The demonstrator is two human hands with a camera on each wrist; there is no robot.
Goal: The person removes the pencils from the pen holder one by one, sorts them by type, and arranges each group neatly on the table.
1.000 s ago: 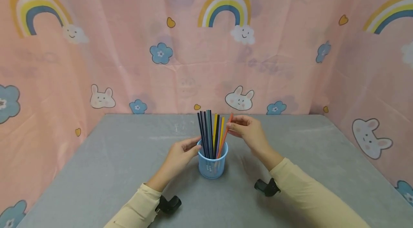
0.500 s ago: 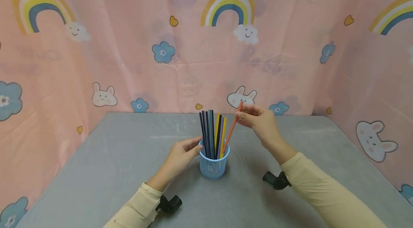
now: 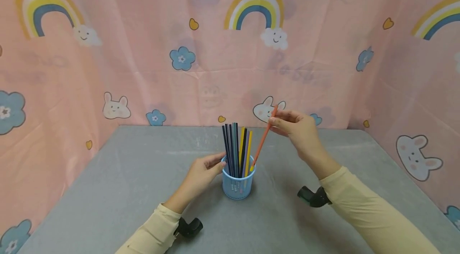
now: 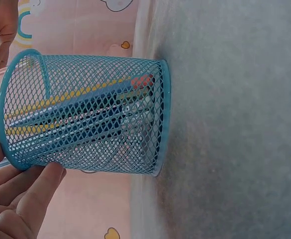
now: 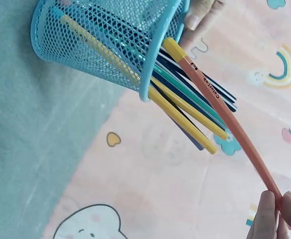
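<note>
A light-blue mesh pencil cup [image 3: 237,190] stands upright on the table, several dark, yellow and purple pencils [image 3: 235,150] leaning in it. My left hand [image 3: 201,176] holds the cup by its left side, thumb at the rim and fingers against the mesh outside. With thumb and fingertips, my right hand [image 3: 300,132] pinches an orange pencil [image 3: 263,140] near its upper end, up and right of the cup. In the right wrist view, the yellow lower end of this orange pencil [image 5: 225,114] is right at the cup's rim, and small lettering shows along its side.
The grey table [image 3: 143,174] runs back to a pink curtain [image 3: 201,86] printed with rainbows, rabbits and flowers. Black wrist cameras [image 3: 188,228] sit under both sleeves. Mesh walls surround the other pencils' lower ends.
My right hand has drawn the orange pencil up and to the right, out of the cup as far as its yellow end. My left hand has stayed at the cup.
</note>
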